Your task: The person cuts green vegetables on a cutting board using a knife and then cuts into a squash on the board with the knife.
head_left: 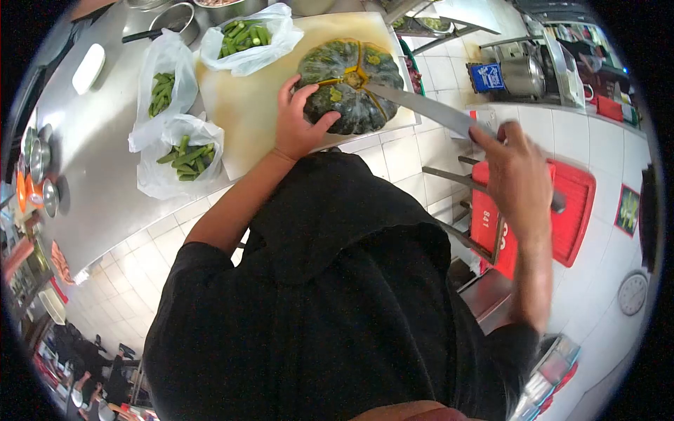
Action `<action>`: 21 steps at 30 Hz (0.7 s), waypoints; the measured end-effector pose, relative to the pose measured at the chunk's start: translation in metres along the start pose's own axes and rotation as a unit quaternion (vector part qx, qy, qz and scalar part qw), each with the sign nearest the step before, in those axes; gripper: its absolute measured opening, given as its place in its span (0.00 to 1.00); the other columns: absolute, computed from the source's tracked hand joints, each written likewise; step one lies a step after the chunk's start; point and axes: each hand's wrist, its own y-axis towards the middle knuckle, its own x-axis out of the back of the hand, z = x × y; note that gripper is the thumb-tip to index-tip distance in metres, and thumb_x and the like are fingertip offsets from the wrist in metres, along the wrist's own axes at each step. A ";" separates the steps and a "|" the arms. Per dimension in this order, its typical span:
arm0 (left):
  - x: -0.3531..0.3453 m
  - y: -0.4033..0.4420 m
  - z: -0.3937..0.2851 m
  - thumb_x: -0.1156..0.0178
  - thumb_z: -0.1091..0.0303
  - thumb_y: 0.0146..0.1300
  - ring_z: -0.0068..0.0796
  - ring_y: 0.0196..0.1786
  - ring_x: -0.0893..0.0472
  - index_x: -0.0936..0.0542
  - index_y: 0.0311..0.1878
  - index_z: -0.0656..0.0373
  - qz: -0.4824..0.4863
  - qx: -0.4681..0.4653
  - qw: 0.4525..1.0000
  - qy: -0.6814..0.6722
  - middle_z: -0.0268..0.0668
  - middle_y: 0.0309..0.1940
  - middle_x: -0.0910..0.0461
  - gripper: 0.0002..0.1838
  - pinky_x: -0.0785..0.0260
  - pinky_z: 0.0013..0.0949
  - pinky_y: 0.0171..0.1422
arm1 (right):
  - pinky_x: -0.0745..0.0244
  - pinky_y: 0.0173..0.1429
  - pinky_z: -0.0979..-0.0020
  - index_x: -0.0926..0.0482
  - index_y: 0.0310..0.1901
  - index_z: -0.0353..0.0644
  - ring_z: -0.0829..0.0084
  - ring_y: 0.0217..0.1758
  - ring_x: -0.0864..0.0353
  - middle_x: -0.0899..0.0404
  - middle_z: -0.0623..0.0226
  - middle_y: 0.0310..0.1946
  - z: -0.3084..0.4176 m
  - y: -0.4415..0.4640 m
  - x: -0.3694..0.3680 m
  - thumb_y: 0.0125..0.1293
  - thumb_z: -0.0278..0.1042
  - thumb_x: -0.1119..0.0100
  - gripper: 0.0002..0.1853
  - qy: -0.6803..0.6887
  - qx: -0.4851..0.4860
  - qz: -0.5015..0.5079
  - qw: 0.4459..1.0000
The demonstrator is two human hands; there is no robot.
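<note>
A dark green pumpkin [338, 105] rests on the cutting board [246, 105], with yellow cuts running out from its stem. My left hand [300, 119] lies on the pumpkin's left side, fingers apart. My right hand [518, 168] is wrapped round the handle of a large knife [439, 114], right of the board. The blade points left, and its tip is at the pumpkin's centre, beside the stem.
Plastic bags [170, 56] of cut green vegetables stand left of and on the board. A white dish [88, 69] and a pan [181, 21] are on the steel table [84, 154]. Red crates [577, 210] stand at the right. Other people are far off at the lower left.
</note>
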 end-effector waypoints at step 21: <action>-0.004 -0.010 0.001 0.16 0.53 0.50 0.58 0.72 0.32 0.20 0.62 0.55 -0.041 0.016 0.999 -0.025 0.57 0.72 0.36 0.38 0.30 0.51 0.73 | 0.21 0.62 0.57 0.11 0.50 0.46 0.59 0.51 0.16 0.19 0.60 0.52 0.059 0.098 0.083 0.61 0.18 0.39 0.18 -0.240 0.230 -0.030 0.943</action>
